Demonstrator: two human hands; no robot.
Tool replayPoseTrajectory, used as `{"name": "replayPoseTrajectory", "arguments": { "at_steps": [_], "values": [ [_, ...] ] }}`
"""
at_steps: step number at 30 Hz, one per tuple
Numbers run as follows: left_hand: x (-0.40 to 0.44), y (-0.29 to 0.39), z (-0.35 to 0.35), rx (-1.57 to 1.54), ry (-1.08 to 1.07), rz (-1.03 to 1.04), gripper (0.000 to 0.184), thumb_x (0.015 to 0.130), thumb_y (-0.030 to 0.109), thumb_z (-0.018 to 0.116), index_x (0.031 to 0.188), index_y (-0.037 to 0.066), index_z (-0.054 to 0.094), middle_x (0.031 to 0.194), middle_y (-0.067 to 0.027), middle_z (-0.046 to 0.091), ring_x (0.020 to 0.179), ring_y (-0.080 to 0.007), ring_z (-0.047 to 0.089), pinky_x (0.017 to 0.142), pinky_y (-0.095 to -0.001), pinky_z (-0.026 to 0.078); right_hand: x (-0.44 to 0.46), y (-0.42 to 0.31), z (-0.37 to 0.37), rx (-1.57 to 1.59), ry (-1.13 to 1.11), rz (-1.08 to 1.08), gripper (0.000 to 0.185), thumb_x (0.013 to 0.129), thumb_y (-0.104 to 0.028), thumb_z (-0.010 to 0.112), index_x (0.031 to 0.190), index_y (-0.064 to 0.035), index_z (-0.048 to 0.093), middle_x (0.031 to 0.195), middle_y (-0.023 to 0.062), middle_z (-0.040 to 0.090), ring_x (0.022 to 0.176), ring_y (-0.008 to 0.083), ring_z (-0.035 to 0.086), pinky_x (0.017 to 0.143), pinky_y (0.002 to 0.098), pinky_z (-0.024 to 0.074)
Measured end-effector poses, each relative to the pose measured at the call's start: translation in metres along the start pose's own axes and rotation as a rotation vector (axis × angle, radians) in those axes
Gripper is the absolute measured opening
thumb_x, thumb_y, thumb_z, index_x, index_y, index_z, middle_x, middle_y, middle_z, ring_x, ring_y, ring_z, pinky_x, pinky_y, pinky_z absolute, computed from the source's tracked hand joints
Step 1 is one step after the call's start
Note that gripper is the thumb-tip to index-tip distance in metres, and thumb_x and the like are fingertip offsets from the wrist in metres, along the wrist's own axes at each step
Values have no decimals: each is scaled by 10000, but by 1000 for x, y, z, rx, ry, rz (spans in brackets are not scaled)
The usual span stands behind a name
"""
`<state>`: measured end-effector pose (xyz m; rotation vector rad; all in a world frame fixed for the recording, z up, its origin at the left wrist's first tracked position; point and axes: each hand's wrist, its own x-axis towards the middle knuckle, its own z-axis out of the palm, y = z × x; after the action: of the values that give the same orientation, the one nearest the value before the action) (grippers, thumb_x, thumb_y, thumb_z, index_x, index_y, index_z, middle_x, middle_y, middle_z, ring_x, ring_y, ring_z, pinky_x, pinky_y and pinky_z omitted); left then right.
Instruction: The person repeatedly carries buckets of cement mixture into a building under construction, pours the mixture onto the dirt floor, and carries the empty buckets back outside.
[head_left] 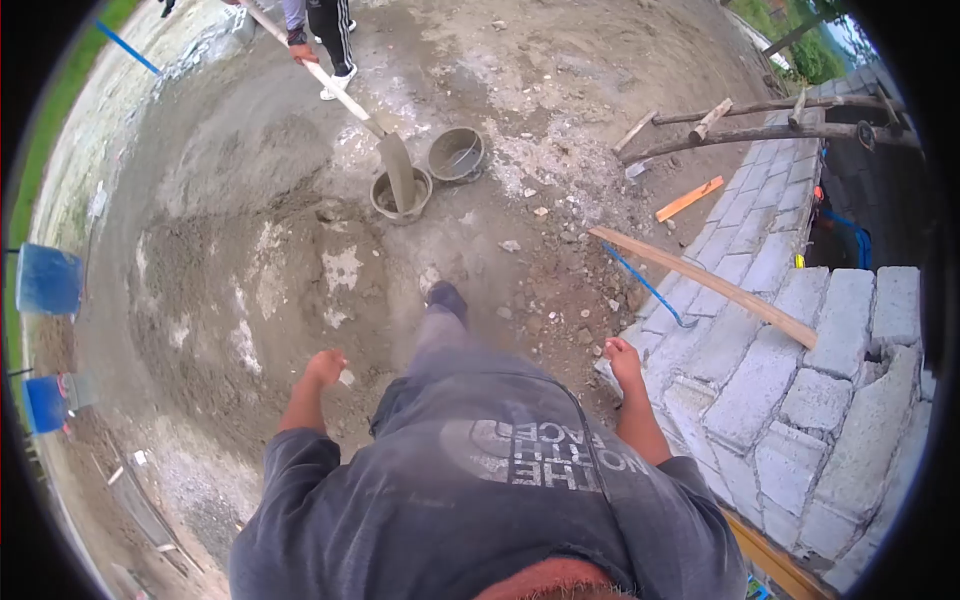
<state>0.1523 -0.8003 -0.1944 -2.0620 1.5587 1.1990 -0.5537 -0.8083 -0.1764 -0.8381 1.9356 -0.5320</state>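
My left hand hangs at my side over the sandy ground, its fingers loosely curled with nothing seen in them. On the other side, my right hand is also curled and looks bare, close to the edge of the grey block wall. Ahead of my foot, a bucket stands with a shovel blade tipped into it. Another person's hand grips the shovel's handle. Touching or close beside that bucket is a second bucket with a wire handle.
A wooden plank lies across the wall's edge, near a blue bar with a hooked end. A shorter board and a pole frame are farther off. Blue containers stand at far left.
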Motion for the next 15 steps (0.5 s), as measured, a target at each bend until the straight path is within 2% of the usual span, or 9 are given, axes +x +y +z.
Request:
{"name": "replayPoseTrajectory", "arguments": {
  "at_steps": [1,3,4,7,9,12,14,15],
  "values": [
    [-1,-2,3,-12,11,20,329,875,312,588,1080,64,655,1066,-150,666,1038,-345,608,894,-421,475,-32,27,-14,86,59,129,245,881,-188,610,1040,-7,654,844,81,672,750,175,625,697,320,493],
    [-11,-11,10,-52,26,45,331,873,305,589,1101,74,654,1083,-148,662,1044,-339,609,905,-406,475,-83,123,-36,223,180,415,176,905,-161,519,939,-38,640,774,41,623,706,157,598,587,285,450],
    [-18,-8,7,-59,29,37,332,872,301,590,1110,79,653,1088,-147,661,1047,-339,609,908,-403,474,-116,165,-48,43,136,455,164,880,-187,531,848,-51,618,707,60,589,670,167,582,554,330,455],
    [-44,15,-8,-61,37,34,337,875,295,578,1129,85,649,1108,-147,653,1056,-342,604,918,-402,472,-204,247,-63,-163,-60,502,158,888,-192,517,857,-60,598,698,54,572,644,164,564,530,322,434],
    [-60,27,-16,-23,22,36,343,886,303,554,1126,76,647,1128,-150,644,1065,-350,596,927,-411,468,-245,268,-53,-99,-58,490,155,893,-196,507,863,-66,584,693,49,561,627,162,553,515,317,421],
    [-51,19,-19,215,-4,108,360,902,336,515,1112,77,652,1151,-155,631,1078,-349,585,941,-421,462,-278,255,-22,71,-5,440,149,901,-202,493,872,-75,564,684,43,544,601,159,536,491,309,400],
    [-20,-1,-17,484,-98,231,370,905,353,497,1103,84,655,1175,-155,618,1089,-353,576,956,-422,457,-294,249,1,183,66,411,146,906,-206,483,878,-81,551,679,39,533,584,157,525,476,304,386],
    [-23,0,-26,402,-69,245,368,900,349,505,1105,82,654,1161,-163,623,1084,-355,578,953,-422,458,-304,249,13,233,97,401,144,909,-208,478,881,-84,544,676,37,527,575,156,519,468,302,379]
  ]
}}
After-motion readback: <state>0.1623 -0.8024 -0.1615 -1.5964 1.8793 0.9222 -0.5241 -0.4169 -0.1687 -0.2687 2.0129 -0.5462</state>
